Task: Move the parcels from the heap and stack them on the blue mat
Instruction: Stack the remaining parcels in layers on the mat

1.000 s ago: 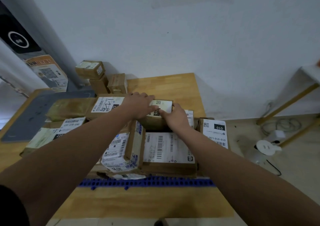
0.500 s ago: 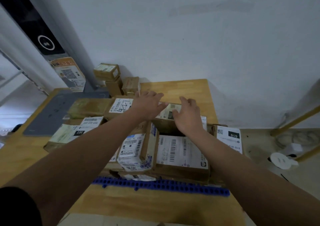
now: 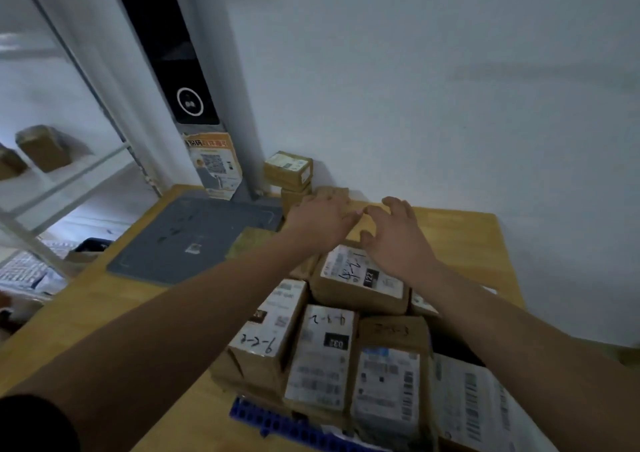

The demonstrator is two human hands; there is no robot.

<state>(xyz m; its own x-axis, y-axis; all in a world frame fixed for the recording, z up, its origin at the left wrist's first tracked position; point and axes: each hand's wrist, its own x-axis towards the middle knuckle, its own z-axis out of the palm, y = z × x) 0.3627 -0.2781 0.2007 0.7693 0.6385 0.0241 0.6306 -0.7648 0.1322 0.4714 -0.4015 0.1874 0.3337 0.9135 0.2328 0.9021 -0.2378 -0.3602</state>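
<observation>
White wall stands behind a wooden table [image 3: 104,299]. Both hands reach far over the parcels stacked on the blue mat [image 3: 277,424], which peeks out only at the near edge. Left hand [image 3: 322,217] and right hand [image 3: 394,233] have fingers spread and hold nothing. Left fingers cover part of a small box [image 3: 334,193] in the far heap [image 3: 289,174]. Labels look blurry.

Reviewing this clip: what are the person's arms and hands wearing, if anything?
Both forearms are bare. The left hand and right hand show no gloves, rings or watch. A dark sleeve covers the left upper arm at the frame's corner; no right sleeve is in view.
</observation>
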